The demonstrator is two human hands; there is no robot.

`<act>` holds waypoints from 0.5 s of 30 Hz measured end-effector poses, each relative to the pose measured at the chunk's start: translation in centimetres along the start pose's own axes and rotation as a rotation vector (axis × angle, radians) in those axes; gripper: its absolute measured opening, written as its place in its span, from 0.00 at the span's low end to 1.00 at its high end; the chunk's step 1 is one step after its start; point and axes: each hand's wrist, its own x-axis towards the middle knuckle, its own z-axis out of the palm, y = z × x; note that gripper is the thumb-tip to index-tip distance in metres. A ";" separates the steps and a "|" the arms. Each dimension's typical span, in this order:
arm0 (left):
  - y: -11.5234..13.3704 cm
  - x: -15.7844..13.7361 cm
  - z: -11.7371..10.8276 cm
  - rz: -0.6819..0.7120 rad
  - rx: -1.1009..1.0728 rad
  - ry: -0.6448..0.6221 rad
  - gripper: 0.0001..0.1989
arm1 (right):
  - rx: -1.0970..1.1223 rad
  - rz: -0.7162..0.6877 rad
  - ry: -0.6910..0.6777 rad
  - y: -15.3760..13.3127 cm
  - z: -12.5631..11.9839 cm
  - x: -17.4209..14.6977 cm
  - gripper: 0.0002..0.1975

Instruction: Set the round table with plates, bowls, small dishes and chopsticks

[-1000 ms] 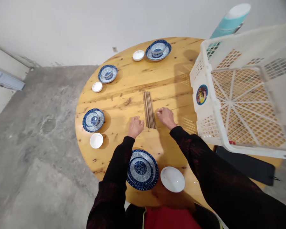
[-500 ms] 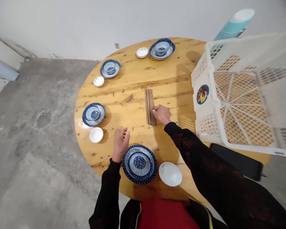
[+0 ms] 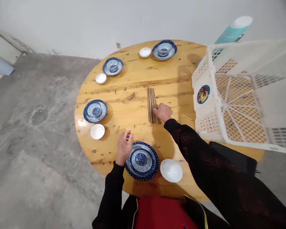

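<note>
Several brown wooden chopsticks (image 3: 151, 105) lie side by side in the middle of the round table. At the right edge of this bundle, my right hand (image 3: 163, 112) has its fingertips closed on chopsticks; how many is hidden. The chopsticks at that side slant away from the others. My left hand (image 3: 125, 147) hovers empty, fingers loosely bent and apart, by the left rim of the nearest blue-and-white plate (image 3: 152, 171). A smaller blue-patterned dish (image 3: 141, 160) rests on that plate. To its right is a white bowl (image 3: 171, 170).
A white plastic basket (image 3: 207, 124) takes up the right side, beside a black flat object (image 3: 233, 157) and a turquoise cylinder (image 3: 231, 33). Blue plates with bowls stand at the left (image 3: 95, 111), far left (image 3: 112, 66) and back (image 3: 164, 50), each beside a small white bowl.
The chopsticks have spread at the right, the outer ones now slanting toward my right hand. My left hand has shifted slightly right, over the plate's rim. The view has moved a little.
</note>
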 end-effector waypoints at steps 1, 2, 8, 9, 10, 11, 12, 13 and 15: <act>0.0 -0.1 -0.1 0.003 -0.002 0.001 0.13 | -0.013 0.002 0.009 0.0 -0.1 0.0 0.18; -0.1 -0.1 -0.3 0.004 -0.003 0.003 0.13 | -0.028 0.003 0.018 -0.1 -0.2 0.0 0.18; -0.2 -0.4 -0.8 -0.001 0.003 0.001 0.12 | -0.094 -0.013 0.050 -0.5 -0.3 -0.1 0.18; -0.2 -0.5 -0.9 -0.003 0.002 -0.002 0.12 | -0.096 -0.010 0.055 -0.5 -0.3 -0.2 0.18; -0.2 -0.6 -1.0 -0.003 0.000 -0.006 0.12 | -0.096 -0.003 0.055 -0.3 -0.3 -0.2 0.18; -0.2 -0.6 -1.1 -0.004 -0.002 -0.011 0.12 | -0.092 0.009 0.050 -0.1 -0.3 -0.3 0.18; -0.2 -0.7 -1.2 -0.004 -0.003 -0.016 0.12 | -0.085 0.025 0.037 0.1 -0.3 -0.4 0.18; 0.0 -0.8 -1.2 -0.006 -0.003 -0.020 0.12 | -0.075 0.040 0.021 0.4 -0.3 -0.4 0.18; 0.4 -0.8 -1.0 -0.002 -0.004 -0.028 0.12 | -0.054 0.064 -0.006 1.1 -0.5 -0.6 0.18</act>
